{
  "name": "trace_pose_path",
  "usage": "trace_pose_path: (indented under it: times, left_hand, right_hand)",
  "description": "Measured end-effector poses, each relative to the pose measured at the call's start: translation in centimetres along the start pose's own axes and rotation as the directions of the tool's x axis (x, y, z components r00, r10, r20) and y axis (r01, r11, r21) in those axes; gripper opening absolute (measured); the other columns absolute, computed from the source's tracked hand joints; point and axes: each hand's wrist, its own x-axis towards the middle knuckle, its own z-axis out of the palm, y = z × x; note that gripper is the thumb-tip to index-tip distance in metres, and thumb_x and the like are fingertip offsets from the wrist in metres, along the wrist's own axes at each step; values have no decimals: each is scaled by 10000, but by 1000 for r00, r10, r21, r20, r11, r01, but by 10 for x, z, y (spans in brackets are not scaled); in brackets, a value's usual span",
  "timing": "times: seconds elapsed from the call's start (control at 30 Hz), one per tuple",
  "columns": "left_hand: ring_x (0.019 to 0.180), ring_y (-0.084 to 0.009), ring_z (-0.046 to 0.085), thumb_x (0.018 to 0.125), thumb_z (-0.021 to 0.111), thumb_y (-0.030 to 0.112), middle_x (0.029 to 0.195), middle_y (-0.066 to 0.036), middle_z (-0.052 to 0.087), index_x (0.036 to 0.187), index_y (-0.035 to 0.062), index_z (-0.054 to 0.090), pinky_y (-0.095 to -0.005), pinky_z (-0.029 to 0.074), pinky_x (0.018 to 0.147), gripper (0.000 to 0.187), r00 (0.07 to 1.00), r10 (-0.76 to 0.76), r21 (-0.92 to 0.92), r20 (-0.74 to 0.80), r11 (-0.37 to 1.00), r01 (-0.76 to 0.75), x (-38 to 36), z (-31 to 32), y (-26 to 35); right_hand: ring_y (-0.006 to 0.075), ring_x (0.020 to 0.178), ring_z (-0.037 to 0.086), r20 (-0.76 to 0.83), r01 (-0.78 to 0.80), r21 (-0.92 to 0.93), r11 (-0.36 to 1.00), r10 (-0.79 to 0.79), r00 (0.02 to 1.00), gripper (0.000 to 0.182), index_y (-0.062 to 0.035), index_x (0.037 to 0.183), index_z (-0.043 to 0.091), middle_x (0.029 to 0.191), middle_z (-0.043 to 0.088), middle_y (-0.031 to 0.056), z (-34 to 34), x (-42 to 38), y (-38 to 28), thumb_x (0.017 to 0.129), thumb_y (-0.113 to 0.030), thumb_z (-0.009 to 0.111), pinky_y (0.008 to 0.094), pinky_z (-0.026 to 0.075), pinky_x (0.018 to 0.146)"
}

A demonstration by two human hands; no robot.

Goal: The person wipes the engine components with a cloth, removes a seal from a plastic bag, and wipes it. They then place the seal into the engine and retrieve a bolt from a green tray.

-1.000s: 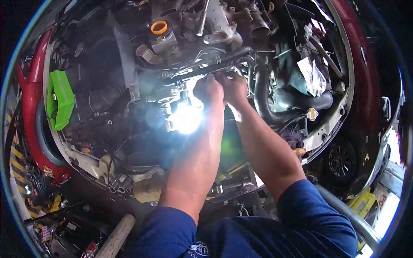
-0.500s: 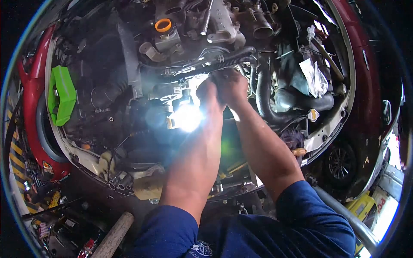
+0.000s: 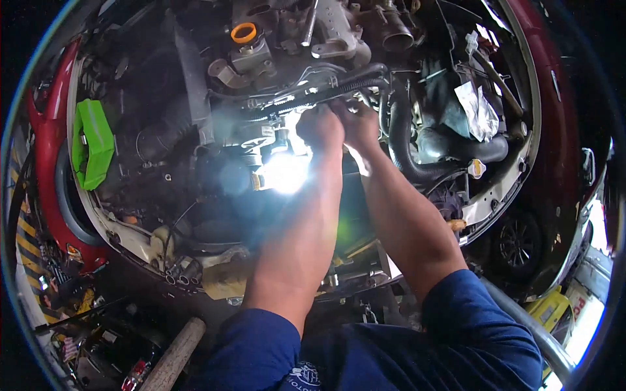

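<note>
Both my hands reach down into a car's engine bay, side by side and close together beneath a black corrugated hose (image 3: 355, 83). My left hand (image 3: 321, 127) is closed, its fingers curled downward beside a brightly lit engine part. Against it, my right hand (image 3: 360, 124) is closed too, fingers bent in toward the same spot. What the fingers hold, if anything, is hidden by the hands and the hose. Just left of my left forearm glares a bright work light (image 3: 285, 173), washing out the parts around it.
A thick black radiator hose (image 3: 403, 140) curves along the right. Further right lie crumpled silvery packaging (image 3: 479, 112) and a wooden-handled tool (image 3: 497, 81). An orange-rimmed filler neck (image 3: 243, 33) stands at the back. A bright green object (image 3: 92, 144) sits on the left edge of the bay.
My left hand has turned and shifted slightly right, against the right hand. The right hand has shifted slightly, with its fingers bent more visibly. The view has moved a little.
</note>
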Motion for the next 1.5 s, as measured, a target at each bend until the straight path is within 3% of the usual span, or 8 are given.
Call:
trace_pose_path:
  times: [0.47,0.53,0.6,0.67,0.7,0.93,1.1,1.5]
  left_hand:
    - [780,-319,656,868,542,138,850,-191,666,850,0,665,-414,528,715,185,990,-113,-158,84,979,125,-2,-16,11]
    - [925,-262,637,891,512,224,1046,-113,631,1165,47,526,-422,536,778,326,657,-361,-734,662,-133,666,-1,-39,23]
    - [905,-266,635,903,506,234,987,-98,626,1160,41,520,-425,533,766,322,569,-435,-666,698,-103,739,1,-44,26]
    - [844,-231,641,860,600,133,973,-147,646,1041,-57,589,-353,530,709,263,977,-89,-346,194,926,153,13,63,-44]
    - [824,-249,636,819,594,93,959,-158,648,1029,-71,586,-369,507,682,267,754,-594,-828,280,248,503,5,10,31]
    - [785,-283,635,860,530,139,864,-199,659,850,-104,622,-396,491,691,260,729,-451,-824,515,-27,566,-4,-11,26]
    - [777,-293,639,872,520,152,859,-211,660,825,-106,628,-400,494,692,283,878,-478,-728,17,596,339,0,18,21]
    - [808,-341,649,870,504,128,885,-244,661,866,-132,624,-412,504,720,287,819,-566,-779,97,469,416,-4,9,32]
  right_hand:
    - [297,811,671,3,168,-154,974,-170,985,412,-41,1023,677,895,693,175,1,6,11,801,-388,685,361,499,726]
    - [358,870,651,19,145,-305,941,-146,989,364,-67,1005,681,917,676,200,3,-5,-9,814,-377,668,384,495,764]
    - [173,772,664,-29,94,-284,954,-106,994,393,-32,997,699,863,705,128,7,0,2,786,-361,737,302,504,721]
    - [159,760,658,12,90,-33,995,-89,996,439,4,1022,680,872,704,116,3,13,18,782,-357,751,288,506,708]
    - [150,762,653,43,-28,2,1000,28,999,461,30,1032,666,884,699,117,-4,8,2,789,-353,750,279,507,697]
    - [186,792,663,151,372,-395,840,-340,928,311,-50,934,715,889,707,115,-4,-7,-21,811,-336,700,321,497,746]
    - [160,806,656,81,91,11,996,-92,993,318,-35,951,713,892,709,121,-4,3,0,805,-318,715,302,500,732]
    - [229,854,679,218,26,-175,984,13,976,324,-61,974,719,912,709,137,-11,23,17,836,-352,677,309,498,774]
